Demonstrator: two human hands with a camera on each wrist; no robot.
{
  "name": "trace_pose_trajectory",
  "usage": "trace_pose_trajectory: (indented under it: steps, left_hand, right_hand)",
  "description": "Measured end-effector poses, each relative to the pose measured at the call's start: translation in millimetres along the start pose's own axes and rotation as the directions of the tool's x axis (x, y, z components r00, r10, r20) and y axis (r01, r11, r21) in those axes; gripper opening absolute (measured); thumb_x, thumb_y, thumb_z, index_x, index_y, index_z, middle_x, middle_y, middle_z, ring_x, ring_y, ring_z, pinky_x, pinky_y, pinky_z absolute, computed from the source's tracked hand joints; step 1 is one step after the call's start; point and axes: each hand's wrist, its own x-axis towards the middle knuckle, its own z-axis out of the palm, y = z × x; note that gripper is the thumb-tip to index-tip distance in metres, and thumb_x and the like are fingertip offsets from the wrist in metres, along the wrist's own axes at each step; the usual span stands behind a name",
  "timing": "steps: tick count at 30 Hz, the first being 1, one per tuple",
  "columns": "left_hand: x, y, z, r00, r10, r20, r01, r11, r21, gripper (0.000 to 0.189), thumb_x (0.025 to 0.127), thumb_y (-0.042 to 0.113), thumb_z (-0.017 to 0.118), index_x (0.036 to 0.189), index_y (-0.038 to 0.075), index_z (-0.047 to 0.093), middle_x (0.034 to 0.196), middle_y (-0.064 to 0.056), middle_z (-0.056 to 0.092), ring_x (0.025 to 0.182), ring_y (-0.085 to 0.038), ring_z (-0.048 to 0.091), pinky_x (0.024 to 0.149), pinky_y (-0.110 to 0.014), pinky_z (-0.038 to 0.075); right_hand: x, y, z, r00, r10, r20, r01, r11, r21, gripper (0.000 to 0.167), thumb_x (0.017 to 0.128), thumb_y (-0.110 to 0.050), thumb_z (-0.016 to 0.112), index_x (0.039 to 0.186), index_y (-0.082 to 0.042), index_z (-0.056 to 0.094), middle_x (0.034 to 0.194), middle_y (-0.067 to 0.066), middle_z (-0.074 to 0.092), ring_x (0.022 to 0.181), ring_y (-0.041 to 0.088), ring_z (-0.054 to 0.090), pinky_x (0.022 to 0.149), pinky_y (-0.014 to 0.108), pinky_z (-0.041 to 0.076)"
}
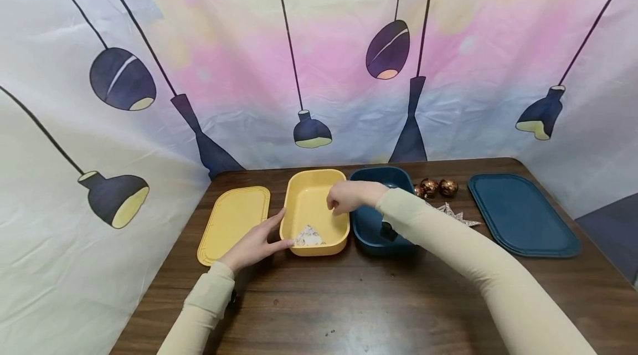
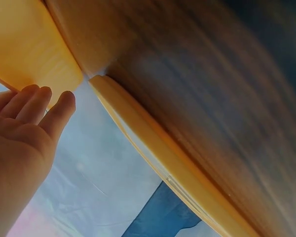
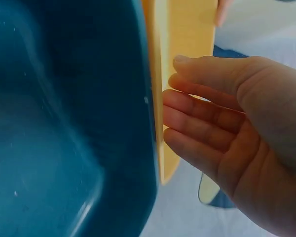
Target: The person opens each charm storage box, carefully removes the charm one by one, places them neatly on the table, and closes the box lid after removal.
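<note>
A yellow box (image 1: 324, 251) stands lidless on the table. A pale, speckled pointed piece (image 1: 309, 236) lies in its near left corner. My left hand (image 1: 257, 242) rests against the box's left side, thumb at the near left corner and fingers extended along the wall. Over the right side of the same box hangs my right hand (image 1: 346, 196), its fingers loosely bent. In the right wrist view, nothing shows between the thumb and fingers of that hand (image 3: 222, 108). A dark blue box (image 1: 369, 238) sits beside the yellow one, partly covered by my right forearm.
A yellow lid (image 1: 234, 222) lies left of the boxes, and a blue lid (image 1: 525, 214) at the far right. Several shiny copper balls (image 1: 447, 188) and glittery silver stars (image 1: 456, 214) lie right of the blue box. A printed cloth (image 1: 344, 67) hangs behind the table (image 1: 319, 305).
</note>
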Motion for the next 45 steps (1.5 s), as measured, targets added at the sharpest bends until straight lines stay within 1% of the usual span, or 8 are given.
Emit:
trace_pose_trajectory:
  steps: [7, 10, 13, 16, 22, 31, 38, 45]
  left_hand:
    - [1.0, 1.8, -0.5, 1.0, -0.009, -0.003, 0.009, 1.0, 0.0, 0.097, 0.089, 0.062, 0.067, 0.161, 0.013, 0.025, 0.163, -0.007, 0.028, 0.148, -0.029, 0.031, 0.116, -0.053, 0.031]
    - [1.0, 2.1, 0.3, 1.0, 0.0, 0.003, 0.0, 1.0, 0.004, 0.098, 0.089, 0.062, 0.067, 0.161, 0.011, 0.024, 0.163, -0.009, 0.028, 0.148, -0.03, 0.031, 0.116, -0.053, 0.031]
    - [0.6, 1.3, 1.3, 1.0, 0.005, -0.001, -0.005, 1.0, 0.003, 0.098, 0.09, 0.062, 0.066, 0.161, 0.01, 0.025, 0.163, -0.009, 0.028, 0.148, -0.03, 0.031, 0.116, -0.053, 0.031]
    - [0.0, 1.0, 2.4, 1.0, 0.014, -0.004, -0.014, 1.0, 0.003, 0.097, 0.09, 0.061, 0.067, 0.161, 0.008, 0.025, 0.163, -0.011, 0.028, 0.147, -0.032, 0.032, 0.116, -0.053, 0.031]
    - [0.5, 0.2, 1.9, 1.0, 0.001, 0.004, -0.001, 1.0, 0.008, 0.097, 0.089, 0.062, 0.067, 0.161, 0.011, 0.025, 0.163, -0.009, 0.028, 0.147, -0.031, 0.032, 0.116, -0.053, 0.03]
    - [-2.9, 0.7, 2.5, 1.0, -0.003, 0.004, 0.003, 1.0, 0.0, 0.097, 0.089, 0.06, 0.068, 0.161, 0.01, 0.026, 0.163, -0.01, 0.029, 0.147, -0.031, 0.032, 0.115, -0.053, 0.031]
    - [-2.2, -1.7, 2.7, 1.0, 0.014, -0.009, -0.014, 1.0, 0.001, 0.097, 0.089, 0.063, 0.066, 0.161, 0.013, 0.025, 0.163, -0.007, 0.029, 0.147, -0.03, 0.033, 0.115, -0.052, 0.032]
    - [0.1, -0.1, 0.3, 0.999, 0.032, -0.009, -0.032, 0.999, 0.009, 0.096, 0.09, 0.061, 0.066, 0.161, 0.011, 0.025, 0.163, -0.011, 0.029, 0.146, -0.034, 0.034, 0.114, -0.055, 0.033]
  right_hand:
    - [11.0, -11.3, 13.9, 0.996, 0.033, 0.083, -0.029, 0.999, -0.043, 0.024, 0.097, -0.02, 0.069, 0.118, -0.009, 0.074, 0.108, 0.001, 0.069, 0.091, 0.013, 0.057, 0.084, 0.028, 0.05]
    - [14.9, -15.4, 22.1, 0.992, 0.047, 0.118, -0.041, 0.998, -0.047, 0.013, 0.096, -0.023, 0.07, 0.095, -0.011, 0.075, 0.085, -0.003, 0.062, 0.074, 0.01, 0.05, 0.07, 0.024, 0.045]
    - [18.7, -19.3, 30.7, 0.989, 0.055, 0.141, -0.047, 0.997, -0.063, 0.031, 0.095, -0.025, 0.07, 0.067, -0.014, 0.058, 0.064, -0.004, 0.04, 0.058, 0.011, 0.033, 0.058, 0.025, 0.032]
    - [21.5, -24.1, 38.4, 0.986, 0.062, 0.153, -0.051, 0.996, -0.07, 0.041, 0.093, -0.025, 0.07, 0.059, -0.018, 0.048, 0.058, -0.006, 0.034, 0.054, 0.011, 0.029, 0.055, 0.025, 0.029]
    - [27.0, -33.7, 44.2, 0.985, 0.065, 0.161, -0.055, 0.996, -0.063, 0.023, 0.096, -0.025, 0.07, 0.074, -0.019, 0.065, 0.071, -0.007, 0.056, 0.066, 0.01, 0.049, 0.061, 0.022, 0.039]
    - [33.0, -48.6, 44.7, 0.984, 0.018, 0.176, -0.01, 0.999, -0.048, 0.001, 0.1, -0.016, 0.063, 0.1, -0.016, 0.062, 0.084, -0.006, 0.057, 0.076, 0.011, 0.051, 0.068, 0.022, 0.041]
    - [33.9, -59.6, 44.1, 0.976, -0.144, 0.161, 0.149, 0.989, -0.018, 0.039, 0.096, 0.007, 0.059, 0.124, -0.019, 0.065, 0.096, -0.006, 0.065, 0.082, 0.009, 0.057, 0.074, 0.02, 0.046]
    - [37.3, -57.6, 40.7, 0.961, -0.148, 0.235, 0.176, 0.979, -0.105, 0.035, 0.095, 0.008, 0.055, 0.116, -0.016, 0.069, 0.094, -0.004, 0.061, 0.083, 0.011, 0.053, 0.074, 0.019, 0.042]
